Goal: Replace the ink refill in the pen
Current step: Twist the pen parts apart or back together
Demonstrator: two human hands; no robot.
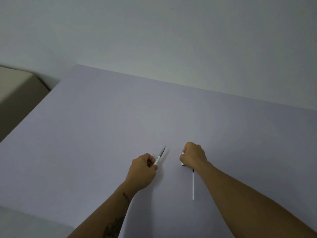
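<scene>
The left hand [143, 170] is curled shut around the rear of the pen's front section [159, 156], a white-and-grey piece whose pointed tip aims up and to the right, away from the person and clear of the table [103, 126]. A small gap of bare tabletop separates it from the right hand [193, 156], which is fisted around a short white piece, seemingly the pen's rear barrel [182, 158]; only its two ends peek out at the thumb side, so how it sits inside the fist cannot be told. Just below that fist, and close against the inside of the right wrist, the loose refill [193, 185] lies flat on the table, a thin white rod with a dark far end. Its long axis runs nearly straight toward the person, the dark end almost under the right hand's heel. The refill is therefore much nearer the right hand than the left. Both hands being full, whichever is to take it would probably have to put down its piece first.
</scene>
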